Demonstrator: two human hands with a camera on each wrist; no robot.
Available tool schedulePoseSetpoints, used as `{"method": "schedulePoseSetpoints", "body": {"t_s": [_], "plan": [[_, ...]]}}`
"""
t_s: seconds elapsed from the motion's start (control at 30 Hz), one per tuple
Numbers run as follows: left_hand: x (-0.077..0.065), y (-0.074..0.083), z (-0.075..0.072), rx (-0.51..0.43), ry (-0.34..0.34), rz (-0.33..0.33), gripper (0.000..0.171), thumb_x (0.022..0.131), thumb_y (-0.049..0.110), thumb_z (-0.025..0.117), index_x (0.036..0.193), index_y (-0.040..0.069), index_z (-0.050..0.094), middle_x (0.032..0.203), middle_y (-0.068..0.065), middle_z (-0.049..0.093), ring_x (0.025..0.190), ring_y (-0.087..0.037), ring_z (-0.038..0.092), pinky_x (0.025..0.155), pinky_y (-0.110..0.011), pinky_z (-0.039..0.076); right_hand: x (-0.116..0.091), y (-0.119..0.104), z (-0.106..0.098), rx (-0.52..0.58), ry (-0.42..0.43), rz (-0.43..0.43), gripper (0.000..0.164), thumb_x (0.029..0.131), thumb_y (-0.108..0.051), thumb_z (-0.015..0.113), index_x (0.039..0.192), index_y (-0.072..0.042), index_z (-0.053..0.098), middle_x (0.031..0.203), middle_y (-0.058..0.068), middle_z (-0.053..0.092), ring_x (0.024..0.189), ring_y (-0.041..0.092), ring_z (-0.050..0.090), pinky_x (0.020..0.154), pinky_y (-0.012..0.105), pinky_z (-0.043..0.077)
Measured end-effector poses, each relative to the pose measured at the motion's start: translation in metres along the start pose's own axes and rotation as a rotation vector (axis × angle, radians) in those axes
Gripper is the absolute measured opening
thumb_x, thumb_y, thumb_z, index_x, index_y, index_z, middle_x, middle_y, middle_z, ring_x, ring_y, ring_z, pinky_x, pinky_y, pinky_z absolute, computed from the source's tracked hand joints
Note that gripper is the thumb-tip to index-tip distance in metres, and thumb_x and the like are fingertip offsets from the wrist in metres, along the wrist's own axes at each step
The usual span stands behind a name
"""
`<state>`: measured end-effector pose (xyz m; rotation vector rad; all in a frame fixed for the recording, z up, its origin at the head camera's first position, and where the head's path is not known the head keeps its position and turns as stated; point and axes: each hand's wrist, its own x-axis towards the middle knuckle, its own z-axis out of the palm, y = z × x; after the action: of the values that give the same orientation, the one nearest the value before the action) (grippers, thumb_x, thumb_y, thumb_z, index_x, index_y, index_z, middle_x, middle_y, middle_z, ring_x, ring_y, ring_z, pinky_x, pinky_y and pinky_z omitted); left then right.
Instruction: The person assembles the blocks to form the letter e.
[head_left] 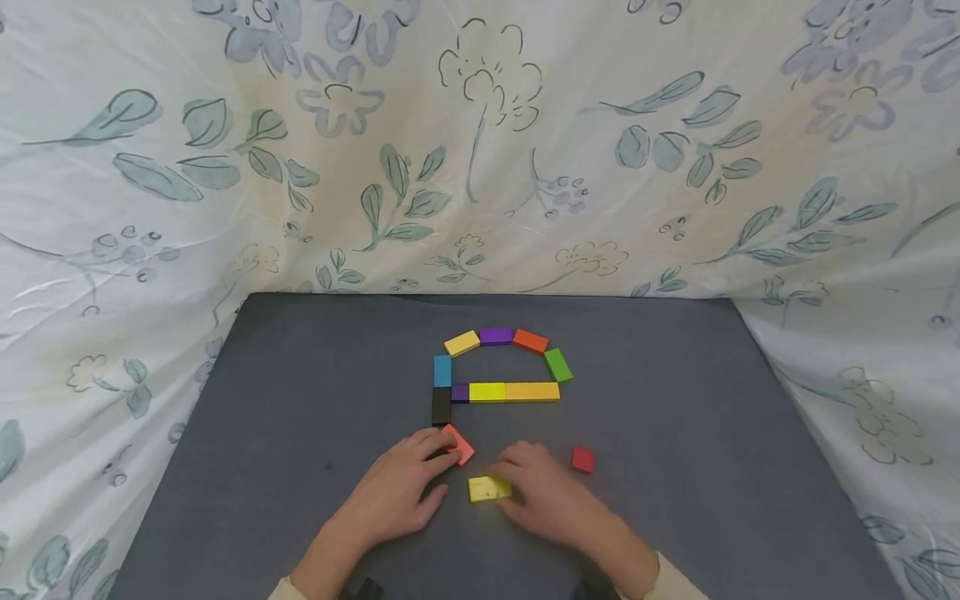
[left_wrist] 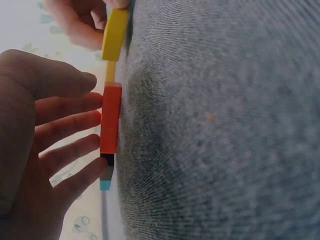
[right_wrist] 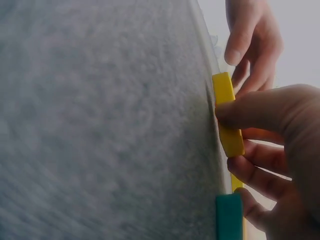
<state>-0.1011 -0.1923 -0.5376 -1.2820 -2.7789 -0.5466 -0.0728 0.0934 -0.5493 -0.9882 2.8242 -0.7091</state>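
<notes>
On the dark cloth, my left hand (head_left: 401, 483) lays its fingertips on a red-orange block (head_left: 466, 448). The thumb stays apart from that block, and the fingers stretch out fairly straight in the left wrist view. My right hand (head_left: 543, 496) pinches a yellow block (head_left: 482, 490); its thumb presses the near face of the yellow block (right_wrist: 231, 140) in the right wrist view. Just above the red-orange block, a black block (head_left: 442, 407) lies at the lower end of an arrangement of coloured blocks. Right of my right hand lies a small red block (head_left: 582, 460).
The arrangement includes a blue block (head_left: 442, 371), an orange block (head_left: 530, 341), a green block (head_left: 558, 365) and a yellow-orange block (head_left: 532, 392), among others. A teal block (right_wrist: 229, 217) shows low in the right wrist view. A floral curtain (head_left: 480, 167) surrounds the table (head_left: 660, 450).
</notes>
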Motion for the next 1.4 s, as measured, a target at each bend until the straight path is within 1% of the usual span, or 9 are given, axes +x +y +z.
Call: {"method": "schedulePoseSetpoints", "body": {"t_s": [0.1,0.2,0.33,0.53,0.7,0.87,1.1,1.4], "plan": [[0.0,0.001,-0.001,0.002,-0.011,-0.005,0.038,0.099,0.026,0.079,0.135,0.016,0.076,0.142,0.003,0.062,0.14,-0.019,0.052,0.107,-0.042,0.054,0.0,0.003,-0.001,-0.024,0.052,-0.006,0.028,0.09,-0.015,0.088,0.117,-0.016,0.079,0.11,-0.008,0.065,0.103,0.012,0.059,0.092,0.04,0.052],[0.0,0.001,-0.001,-0.001,-0.013,-0.008,0.038,0.098,0.026,0.079,0.135,0.015,0.076,0.142,0.003,0.062,0.14,-0.019,0.052,0.107,-0.042,0.054,0.002,0.005,-0.005,-0.033,0.07,0.016,0.029,0.09,-0.015,0.088,0.117,-0.015,0.079,0.111,-0.007,0.065,0.104,0.013,0.058,0.093,0.04,0.053],[0.0,0.0,0.0,-0.006,-0.02,-0.015,0.039,0.098,0.027,0.08,0.135,0.015,0.076,0.143,0.003,0.061,0.14,-0.019,0.052,0.107,-0.042,0.054,0.004,0.008,-0.01,-0.033,0.07,0.054,0.03,0.091,-0.017,0.088,0.119,-0.015,0.079,0.112,-0.006,0.065,0.104,0.014,0.058,0.093,0.041,0.053],[0.0,0.0,0.001,-0.005,-0.047,-0.028,0.043,0.098,0.029,0.08,0.138,0.015,0.074,0.146,0.003,0.059,0.142,-0.019,0.05,0.106,-0.043,0.054,0.009,0.011,-0.013,-0.033,0.072,0.075,0.03,0.09,-0.017,0.09,0.118,-0.014,0.08,0.11,-0.005,0.066,0.103,0.015,0.058,0.092,0.041,0.054],[0.0,0.0,0.0,-0.013,-0.058,-0.037,0.044,0.099,0.032,0.079,0.139,0.016,0.074,0.147,0.003,0.059,0.142,-0.02,0.05,0.108,-0.044,0.054,0.012,0.013,-0.012,-0.036,0.065,0.083,0.03,0.09,-0.019,0.09,0.118,-0.014,0.08,0.111,-0.005,0.067,0.103,0.015,0.058,0.092,0.041,0.055],[0.001,0.0,-0.001,-0.013,-0.055,-0.033,0.043,0.098,0.032,0.08,0.138,0.016,0.074,0.147,0.002,0.06,0.142,-0.021,0.051,0.108,-0.044,0.053,0.014,0.014,-0.01,-0.038,0.056,0.077,0.029,0.092,-0.02,0.088,0.119,-0.014,0.079,0.111,-0.005,0.067,0.102,0.014,0.058,0.091,0.04,0.055],[0.0,0.0,0.0,-0.005,-0.016,-0.006,0.043,0.096,0.03,0.083,0.135,0.014,0.076,0.144,0.001,0.062,0.14,-0.022,0.053,0.106,-0.044,0.055,0.016,0.013,-0.01,-0.035,0.063,0.068,0.029,0.091,-0.019,0.088,0.119,-0.015,0.079,0.111,-0.006,0.067,0.101,0.014,0.058,0.089,0.04,0.055],[0.0,0.001,-0.001,-0.003,-0.024,-0.014,0.044,0.096,0.032,0.083,0.136,0.014,0.075,0.144,0.001,0.061,0.14,-0.022,0.052,0.106,-0.044,0.055,0.016,0.012,-0.01,-0.031,0.063,0.072,0.029,0.091,-0.017,0.088,0.118,-0.015,0.079,0.111,-0.006,0.067,0.101,0.014,0.058,0.09,0.04,0.054]]}}
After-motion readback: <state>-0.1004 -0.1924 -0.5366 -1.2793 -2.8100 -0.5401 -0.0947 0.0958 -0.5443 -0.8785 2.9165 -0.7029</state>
